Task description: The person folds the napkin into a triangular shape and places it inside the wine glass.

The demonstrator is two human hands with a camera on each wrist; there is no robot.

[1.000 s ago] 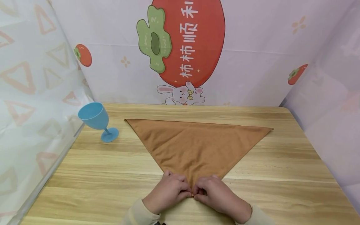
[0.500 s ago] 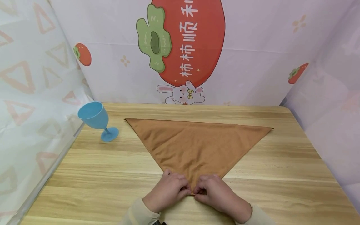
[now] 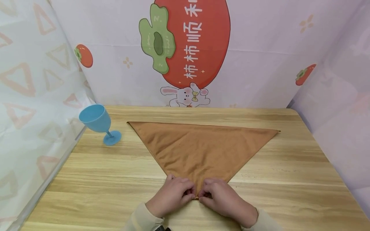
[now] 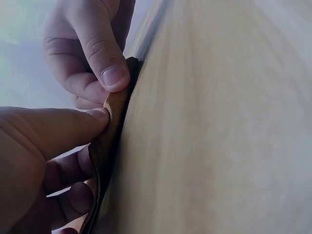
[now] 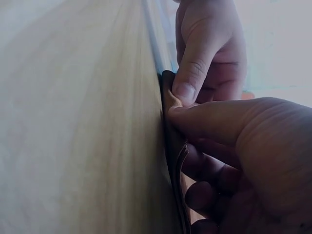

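Note:
A brown cloth (image 3: 199,147) lies as a large triangle on the wooden table, long edge away from me and narrow end toward me. Its near end is turned up into a small blunt fold (image 4: 114,109). My left hand (image 3: 173,195) pinches this fold from the left, thumb on top and fingers curled beneath. From the right, my right hand (image 3: 224,197) pinches the same fold, thumb close beside the left thumb, as the right wrist view shows. Faint wrinkles run through the cloth ahead of the hands. The fingers hide part of its lower sides.
A blue plastic goblet (image 3: 99,120) stands upright at the table's back left. Behind the wooden table (image 3: 289,199) hangs a white printed backdrop (image 3: 254,38) with persimmons and a rabbit. Pale sheets line the left and right sides.
The bunched near end of the cloth has become a flatter, straighter fold, and its edge has shifted slightly away from me. Both hands keep their pinch; the goblet stays put.

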